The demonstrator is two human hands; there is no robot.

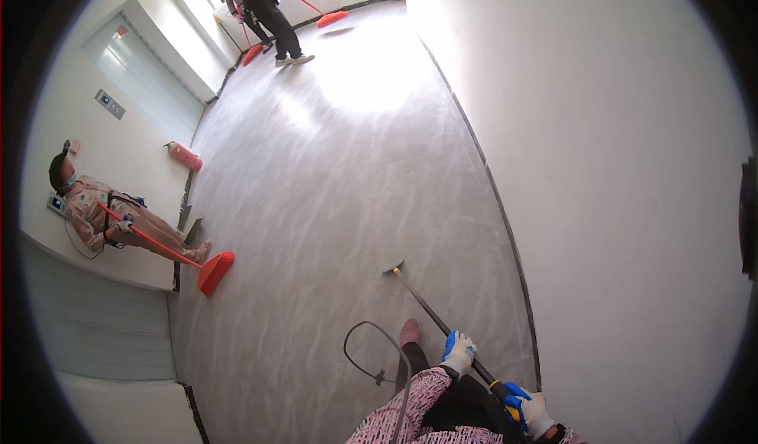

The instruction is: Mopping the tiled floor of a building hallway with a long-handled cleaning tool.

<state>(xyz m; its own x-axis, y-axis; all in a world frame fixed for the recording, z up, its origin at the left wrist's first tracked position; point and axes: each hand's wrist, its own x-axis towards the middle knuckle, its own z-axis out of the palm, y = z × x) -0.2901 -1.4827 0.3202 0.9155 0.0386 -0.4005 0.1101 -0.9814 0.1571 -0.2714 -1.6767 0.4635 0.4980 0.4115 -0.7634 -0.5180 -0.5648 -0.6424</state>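
Note:
A long-handled floor scraper (429, 310) slants across the floor in front of me, its flat blade (393, 267) at floor level. My left hand (459, 354), in a white and blue work glove, is closed around the middle of the dark pole. Lower down, my right hand (532, 409) wears a matching glove and grips the black and yellow end of the handle near my body. Beside my left sleeve loops a dark cable (355, 332). One pink shoe (410, 331) of mine shows on the grey floor (331, 219).
At left, a person (112, 207) holds a red broom (214, 273). Two more people (269, 17) with red brooms (331, 19) stand at the far end. A fire extinguisher (185, 156) stands by the left wall, near a lift door (139, 71). A white wall (592, 177) runs along my right.

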